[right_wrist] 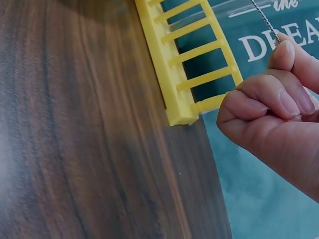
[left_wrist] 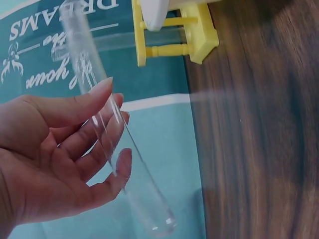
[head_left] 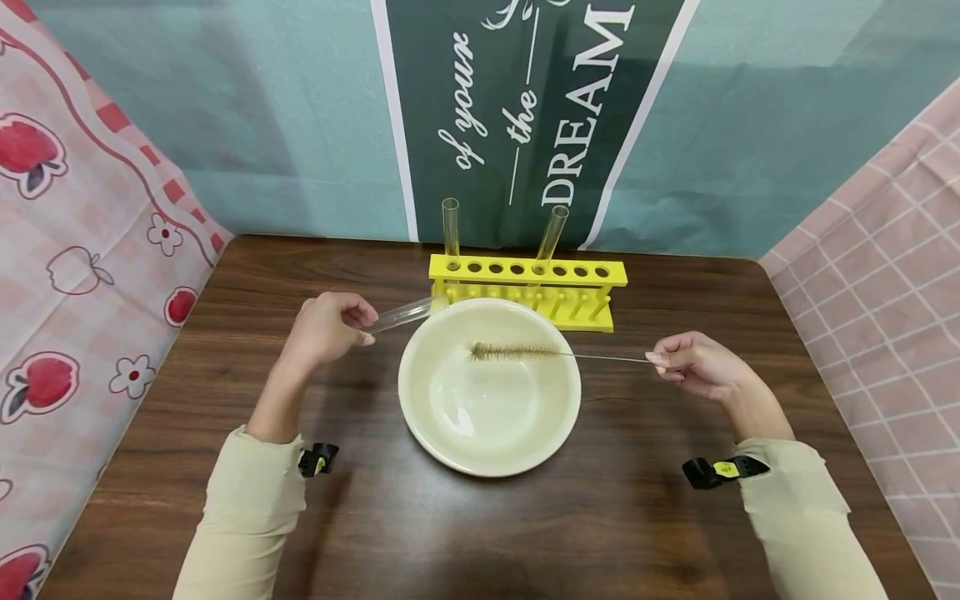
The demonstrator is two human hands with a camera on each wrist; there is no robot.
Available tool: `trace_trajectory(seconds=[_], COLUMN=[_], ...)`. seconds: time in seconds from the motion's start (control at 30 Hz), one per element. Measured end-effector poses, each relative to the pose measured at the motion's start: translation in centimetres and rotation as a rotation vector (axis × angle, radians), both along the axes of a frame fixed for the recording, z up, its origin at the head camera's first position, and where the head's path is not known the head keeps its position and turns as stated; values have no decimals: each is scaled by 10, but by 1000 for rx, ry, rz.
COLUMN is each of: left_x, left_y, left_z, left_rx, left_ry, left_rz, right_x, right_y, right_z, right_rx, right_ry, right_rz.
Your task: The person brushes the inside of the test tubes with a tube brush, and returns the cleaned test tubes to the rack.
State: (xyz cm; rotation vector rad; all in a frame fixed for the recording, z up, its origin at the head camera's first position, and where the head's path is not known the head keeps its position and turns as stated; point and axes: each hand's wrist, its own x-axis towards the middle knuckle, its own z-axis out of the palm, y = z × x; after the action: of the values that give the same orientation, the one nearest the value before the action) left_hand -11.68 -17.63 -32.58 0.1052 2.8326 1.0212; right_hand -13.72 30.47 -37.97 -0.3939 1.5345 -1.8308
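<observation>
Left of the bowl, my left hand [head_left: 326, 327] pinches a clear glass test tube [head_left: 405, 315] between thumb and fingers. In the left wrist view the tube [left_wrist: 132, 164] slants across the fingers, its rounded end toward the bottom. My right hand [head_left: 696, 367] grips the twisted wire handle of a test tube brush [head_left: 517, 352]; that wire [right_wrist: 264, 19] also shows in the right wrist view, under the fingertips. The brush's tan bristles hang over a cream bowl [head_left: 487, 465], inside its outline in the head view.
Behind the bowl stands a yellow test tube rack [head_left: 528, 271] with two tubes upright in it, one at the left end [head_left: 451, 229] and a leaning one [head_left: 552, 237] near the middle. Everything rests on a dark wooden table [head_left: 600, 517], with a teal cloth [head_left: 300, 108] behind.
</observation>
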Motion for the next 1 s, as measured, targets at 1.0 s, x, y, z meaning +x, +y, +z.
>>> trace_trajectory(seconds=[1.0], left_x=[-42], left_y=[90], left_z=[28], left_rx=[148], left_ry=[224], left_rz=[76], right_x=[6], right_y=[-27], right_z=[-6], right_rx=[115], right_ry=[50], right_rz=[25])
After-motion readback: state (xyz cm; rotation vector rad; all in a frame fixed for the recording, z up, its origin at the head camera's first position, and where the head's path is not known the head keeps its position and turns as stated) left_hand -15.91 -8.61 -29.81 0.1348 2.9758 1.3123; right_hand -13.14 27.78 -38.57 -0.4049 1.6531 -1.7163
